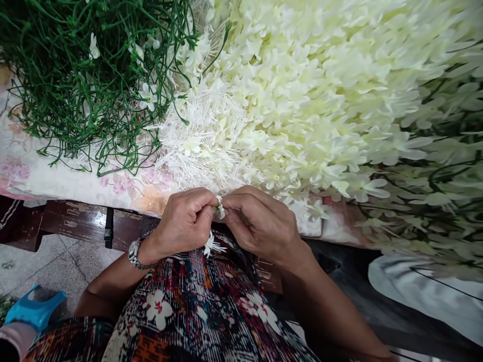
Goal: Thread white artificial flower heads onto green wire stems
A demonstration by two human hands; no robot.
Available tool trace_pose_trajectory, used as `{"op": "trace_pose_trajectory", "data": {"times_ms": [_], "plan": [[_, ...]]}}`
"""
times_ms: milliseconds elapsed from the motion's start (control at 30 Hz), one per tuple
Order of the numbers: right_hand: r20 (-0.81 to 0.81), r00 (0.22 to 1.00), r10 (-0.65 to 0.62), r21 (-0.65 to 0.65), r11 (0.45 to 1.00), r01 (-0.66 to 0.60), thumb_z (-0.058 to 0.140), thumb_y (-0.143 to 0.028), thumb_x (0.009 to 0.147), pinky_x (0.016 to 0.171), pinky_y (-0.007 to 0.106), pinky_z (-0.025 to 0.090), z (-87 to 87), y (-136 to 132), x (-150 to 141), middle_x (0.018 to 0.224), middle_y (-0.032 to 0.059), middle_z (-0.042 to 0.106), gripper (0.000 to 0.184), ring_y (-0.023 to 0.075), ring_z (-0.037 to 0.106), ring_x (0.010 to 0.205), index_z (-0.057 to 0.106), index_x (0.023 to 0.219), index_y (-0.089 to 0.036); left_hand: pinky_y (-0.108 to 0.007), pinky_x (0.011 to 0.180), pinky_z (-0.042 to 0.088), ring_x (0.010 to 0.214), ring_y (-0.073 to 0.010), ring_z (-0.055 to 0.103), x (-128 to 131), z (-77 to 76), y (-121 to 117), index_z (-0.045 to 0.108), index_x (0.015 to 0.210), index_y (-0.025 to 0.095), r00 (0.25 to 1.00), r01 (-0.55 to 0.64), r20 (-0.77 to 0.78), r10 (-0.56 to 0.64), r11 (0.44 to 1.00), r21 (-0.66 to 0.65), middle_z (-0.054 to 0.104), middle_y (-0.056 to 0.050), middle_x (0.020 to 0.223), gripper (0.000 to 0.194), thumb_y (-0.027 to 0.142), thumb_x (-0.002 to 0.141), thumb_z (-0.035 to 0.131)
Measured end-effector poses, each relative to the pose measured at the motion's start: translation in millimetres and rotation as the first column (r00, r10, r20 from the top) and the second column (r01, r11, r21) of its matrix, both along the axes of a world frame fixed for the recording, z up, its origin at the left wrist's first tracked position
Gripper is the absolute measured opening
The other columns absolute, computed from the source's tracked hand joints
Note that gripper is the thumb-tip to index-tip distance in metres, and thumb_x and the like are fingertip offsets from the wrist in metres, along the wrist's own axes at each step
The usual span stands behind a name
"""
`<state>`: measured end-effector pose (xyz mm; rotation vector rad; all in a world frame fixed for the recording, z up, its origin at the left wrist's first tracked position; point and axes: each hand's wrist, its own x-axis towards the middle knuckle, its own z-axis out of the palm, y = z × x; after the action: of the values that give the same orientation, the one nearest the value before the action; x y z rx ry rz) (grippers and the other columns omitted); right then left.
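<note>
My left hand (184, 221) and my right hand (260, 221) meet over my lap at the table's near edge. Both pinch one small cream artificial flower (219, 207) between fingertips. A white plastic flower piece (211, 245) sticks out below my left palm, held in that hand. A metal wristwatch (135, 254) sits on my left wrist. Just beyond my hands lies a heap of white plastic stamen pieces (196, 136).
A big pile of cream fabric flowers (320, 85) covers the table's middle and right. Tangled green plastic stems (94, 75) lie at the far left on a floral tablecloth (75, 183). Finished flower stems (433, 191) stretch along the right. A blue object (33, 309) rests on the floor, left.
</note>
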<state>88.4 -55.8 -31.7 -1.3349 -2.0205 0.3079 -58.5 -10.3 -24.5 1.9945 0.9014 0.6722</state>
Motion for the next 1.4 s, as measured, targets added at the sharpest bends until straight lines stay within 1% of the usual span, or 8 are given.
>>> {"op": "trace_pose_trajectory", "data": {"times_ms": [200, 333, 467, 600, 767, 1100, 1200, 1400], "plan": [[-0.001, 1.0, 0.003, 0.016, 1.0, -0.003, 0.046, -0.005, 0.072, 0.058, 0.024, 0.045, -0.2, 0.6, -0.7, 0.068, 0.0031, 0.053, 0.016, 0.0119, 0.051, 0.067, 0.047, 0.082, -0.017, -0.018, 0.045, 0.029, 0.047, -0.0047, 0.036, 0.5, -0.3, 0.1, 0.046, 0.059, 0.014, 1.0, -0.011, -0.007, 0.011, 1.0, 0.002, 0.04, 0.005, 0.051, 0.014, 0.005, 0.068, 0.042], [-0.005, 1.0, -0.006, 0.028, 1.0, 0.006, 0.045, -0.005, 0.073, 0.06, 0.025, 0.046, 3.5, -0.1, -0.4, 0.069, 0.0026, 0.053, 0.016, 0.0122, 0.052, 0.068, 0.048, 0.083, -0.018, -0.018, 0.047, 0.031, 0.049, -0.0053, 0.038, -1.2, -2.1, -0.1, 0.047, 0.06, 0.014, 1.0, -0.009, 0.011, 0.009, 1.0, -0.029, 0.042, 0.005, 0.053, 0.013, 0.005, 0.069, 0.042], [-0.053, 0.999, -0.008, 0.009, 1.0, 0.009, 0.049, -0.007, 0.072, 0.062, 0.025, 0.046, 14.3, -4.9, 2.9, 0.074, 0.0034, 0.055, 0.018, 0.012, 0.053, 0.071, 0.05, 0.087, -0.017, -0.018, 0.051, 0.034, 0.052, -0.0058, 0.041, -7.0, -3.4, -0.6, 0.05, 0.066, 0.015, 0.996, -0.004, 0.086, 0.012, 0.996, -0.086, 0.046, 0.004, 0.057, 0.013, 0.005, 0.071, 0.044], [-0.116, 0.992, -0.041, 0.038, 0.998, 0.046, 0.054, -0.009, 0.07, 0.062, 0.026, 0.046, 24.8, -11.2, 4.9, 0.077, 0.0035, 0.057, 0.022, 0.0124, 0.054, 0.072, 0.051, 0.09, -0.018, -0.019, 0.053, 0.037, 0.056, -0.007, 0.045, -12.7, -4.4, -2.8, 0.052, 0.07, 0.015, 0.977, -0.01, 0.212, 0.03, 0.995, -0.095, 0.049, 0.002, 0.061, 0.009, 0.011, 0.075, 0.046], [-0.142, 0.989, -0.047, 0.043, 0.998, 0.053, 0.054, -0.013, 0.071, 0.061, 0.026, 0.046, 27.7, -14.9, 0.9, 0.076, 0.0039, 0.057, 0.02, 0.0125, 0.054, 0.071, 0.052, 0.09, -0.016, -0.021, 0.056, 0.039, 0.06, -0.0082, 0.048, -13.4, -4.3, -7.1, 0.053, 0.074, 0.015, 0.958, -0.053, 0.283, 0.048, 0.999, 0.009, 0.052, 0.0, 0.064, 0.007, 0.01, 0.075, 0.048], [-0.178, 0.981, -0.082, 0.01, 0.996, 0.085, 0.05, -0.008, 0.072, 0.06, 0.024, 0.045, 18.0, -10.5, -5.9, 0.07, 0.0024, 0.055, 0.012, 0.0107, 0.052, 0.068, 0.053, 0.08, -0.016, -0.022, 0.053, 0.039, 0.059, -0.0092, 0.047, -9.2, -7.1, -7.5, 0.054, 0.079, 0.014, 0.985, -0.046, 0.172, -0.007, 0.952, 0.302, 0.053, -0.001, 0.063, 0.013, 0.006, 0.073, 0.047], [-0.165, 0.98, -0.11, 0.013, 0.993, 0.113, 0.048, -0.008, 0.072, 0.057, 0.024, 0.044, 14.5, -9.0, -5.9, 0.067, 0.0016, 0.054, 0.011, 0.0104, 0.051, 0.064, 0.052, 0.078, -0.016, -0.023, 0.054, 0.04, 0.059, -0.0098, 0.048, -7.2, -9.8, -7.0, 0.054, 0.079, 0.014, 0.989, -0.033, 0.144, -0.016, 0.941, 0.336, 0.054, -0.002, 0.064, 0.013, 0.006, 0.073, 0.046], [-0.156, 0.979, -0.135, 0.009, 0.99, 0.138, 0.048, -0.007, 0.072, 0.056, 0.023, 0.044, 8.2, -5.1, -7.4, 0.065, 0.0018, 0.054, 0.009, 0.0099, 0.051, 0.063, 0.05, 0.076, -0.016, -0.023, 0.055, 0.04, 0.06, -0.01, 0.048, -5.1, -16.0, -5.0, 0.052, 0.076, 0.014, 0.994, -0.042, 0.105, 0.008, 0.945, 0.325, 0.052, -0.001, 0.063, 0.011, 0.006, 0.074, 0.044]]}}
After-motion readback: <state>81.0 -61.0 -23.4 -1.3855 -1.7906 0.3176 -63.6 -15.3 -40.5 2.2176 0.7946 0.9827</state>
